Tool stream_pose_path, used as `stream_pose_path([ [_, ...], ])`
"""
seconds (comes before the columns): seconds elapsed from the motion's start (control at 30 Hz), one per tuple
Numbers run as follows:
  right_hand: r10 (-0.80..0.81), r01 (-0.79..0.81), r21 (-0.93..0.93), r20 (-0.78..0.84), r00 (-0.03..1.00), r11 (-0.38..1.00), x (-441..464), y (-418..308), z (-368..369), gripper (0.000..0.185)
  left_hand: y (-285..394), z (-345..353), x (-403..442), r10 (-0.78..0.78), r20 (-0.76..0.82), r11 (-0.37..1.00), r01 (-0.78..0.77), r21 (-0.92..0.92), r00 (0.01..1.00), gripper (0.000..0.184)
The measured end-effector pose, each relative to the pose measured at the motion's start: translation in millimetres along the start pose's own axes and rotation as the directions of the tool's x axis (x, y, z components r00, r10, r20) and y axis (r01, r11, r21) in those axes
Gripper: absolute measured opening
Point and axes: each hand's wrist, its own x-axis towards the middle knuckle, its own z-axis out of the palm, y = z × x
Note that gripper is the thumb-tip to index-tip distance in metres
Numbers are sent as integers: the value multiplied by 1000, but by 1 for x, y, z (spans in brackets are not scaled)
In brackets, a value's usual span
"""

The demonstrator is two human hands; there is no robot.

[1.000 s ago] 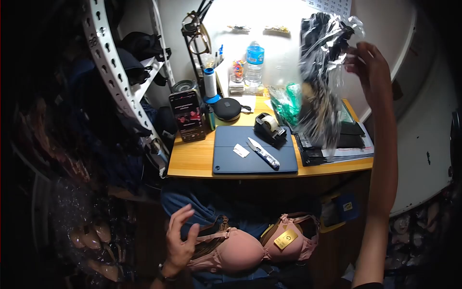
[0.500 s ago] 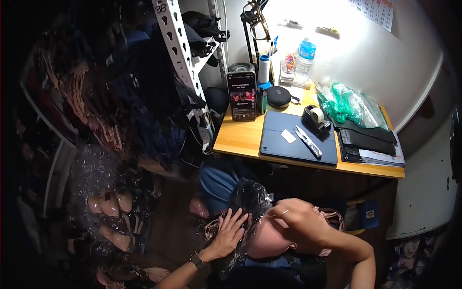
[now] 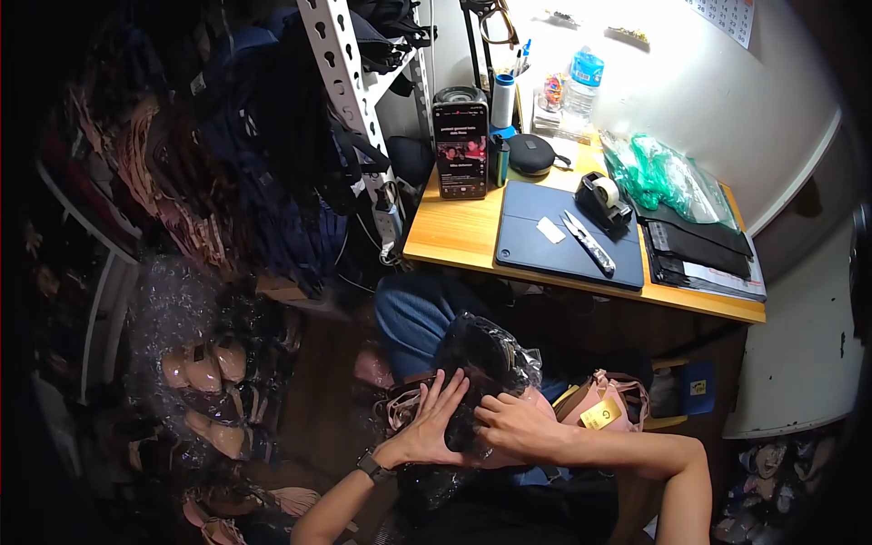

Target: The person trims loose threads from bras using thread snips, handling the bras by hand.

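Note:
A crinkled clear plastic bag (image 3: 495,350) lies across my lap, with dark contents showing through it. My left hand (image 3: 434,422) rests on its left side, fingers stretched out and spread. My right hand (image 3: 516,427) is closed, its curled fingers pinching the plastic near the middle. A pink bra (image 3: 627,400) with a yellow tag (image 3: 599,415) sits at the right of my lap, partly covered by my right forearm. Pink straps (image 3: 404,409) show just left of my left hand.
Ahead is a wooden desk (image 3: 445,243) holding a propped phone (image 3: 461,150), a dark blue tablet case (image 3: 536,236), a knife (image 3: 589,243), a tape dispenser (image 3: 604,202) and green plastic (image 3: 658,173). Bagged beige bras (image 3: 204,368) lie at left, below hanging garments beside a white shelf post (image 3: 341,82).
My right hand has moved left and slightly down, from above the pink cup onto the plastic. More of the bra and its yellow tag now shows. My left hand remains spread on the bag.

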Motion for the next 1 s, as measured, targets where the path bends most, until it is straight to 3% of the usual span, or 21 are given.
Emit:
stream_pose_path([
  [0.13,157,-148,-63,179,971,987,17,-12,-13,36,0,0,-1,-8,-3,1000,8,27,1000,124],
  [0.23,98,-96,-29,56,994,995,14,-1,13,40,-5,1,0,0,-1,998,0,57,1000,114],
  [0.3,65,-65,-16,-8,998,998,12,0,11,42,-17,5,-2,14,4,1000,-14,14,1000,96],
  [0.37,-51,46,199,17,999,979,4,0,-4,38,-19,5,-2,20,-1,1000,-20,-7,1000,88],
  [0.4,-112,100,305,22,993,947,0,-1,-13,36,-15,2,-3,11,-65,1000,-12,-26,998,75],
  [0.47,-115,99,322,31,993,942,-13,-10,-22,36,-7,-3,-1,-16,-195,998,3,-68,981,52],
  [0.5,-112,93,339,37,993,936,-21,-15,-26,37,-9,-8,-2,-21,-202,998,7,-69,979,52],
  [0.57,-118,96,360,40,992,928,-39,-21,-44,37,-20,-29,-11,-81,-280,952,-8,-305,957,37],
  [0.63,-52,17,178,195,979,984,-65,-25,-69,34,-35,-57,-18,-132,-318,908,-15,-420,939,31],
  [0.7,-5,-17,107,202,979,994,-91,-28,-75,32,-49,-88,-16,-345,-432,843,73,-533,833,25],
  [0.77,51,-59,35,194,980,998,-96,-30,-77,31,-44,-89,-12,-385,-357,814,130,-567,851,29],
  [0.83,151,-154,20,114,982,988,-94,-30,-81,30,-36,-83,-1,-442,-174,741,249,-624,880,36],
  [0.9,199,-200,9,77,977,980,-87,-31,-85,30,-28,-61,10,-366,-228,805,183,-565,902,36],
  [0.97,99,-88,47,-312,945,995,-62,-41,-84,28,-23,-46,16,-293,-278,857,123,-500,915,37],
  [1.0,90,-80,47,-314,945,996,-47,-44,-86,28,-22,-42,18,-282,-287,852,102,-513,915,38],
])
